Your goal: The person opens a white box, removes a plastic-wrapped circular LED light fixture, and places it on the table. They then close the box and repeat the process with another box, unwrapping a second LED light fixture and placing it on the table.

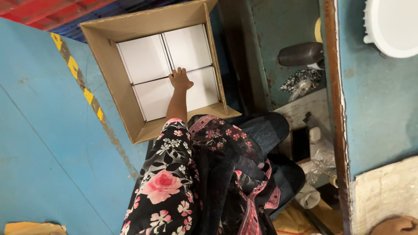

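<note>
left hand [180, 79] is down inside the cardboard carton [114, 74], fingers spread and pressing flat where the white boxes [146, 58] meet, gripping nothing. the arm runs straight down from a floral sleeve [167, 174], elbow extended, palm facing the boxes. four white boxes sit packed in a two-by-two layer, filling the carton's floor edge to edge, with only thin seams between them. the hand lies on the seam between the lower pair, touching the lower right box [202, 89]. carton walls stand tall all round, flaps open outward, so the way in is from above. the carton sits on the blue floor [39, 143], next to a yellow-and-black striped line [78, 76], with plenty of open floor to its left. on the right it is close to a blue-green bench frame. right hand [396, 225] shows only as a sliver at the bottom right corner, resting on the pale tabletop [383, 191]; can't tell how it's set. a white round lamp housing [392, 26] lies at the top right.
</note>
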